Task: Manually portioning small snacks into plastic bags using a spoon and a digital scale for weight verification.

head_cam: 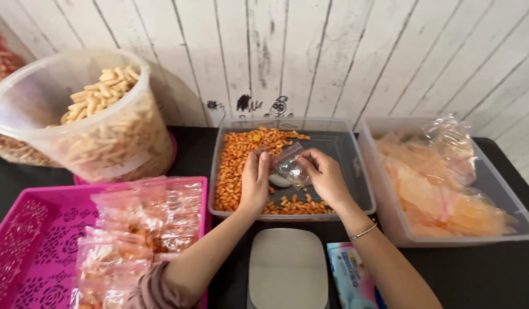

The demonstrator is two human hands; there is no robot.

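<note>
**Small bag held open over snack tub**

Head view: left hand (255, 180) and right hand (326, 177) both pinching a small clear bag (288, 166), held between them above a clear tub (362, 189) of orange snacks (236, 166). White scoop (279, 181) just under the bag. Below the hands on the bench (482, 274), a grey scale (286, 269). Left of the hands, a pink tray (30, 240) of filled bags (144, 223).

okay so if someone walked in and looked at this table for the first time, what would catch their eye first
Probably the two hands at the centre: the left hand and right hand hold a small clear bag over a clear tub of orange snacks. Next, the bright pink basket at lower left, piled with filled bags, and the big round tub of pale sticks behind it.
</note>
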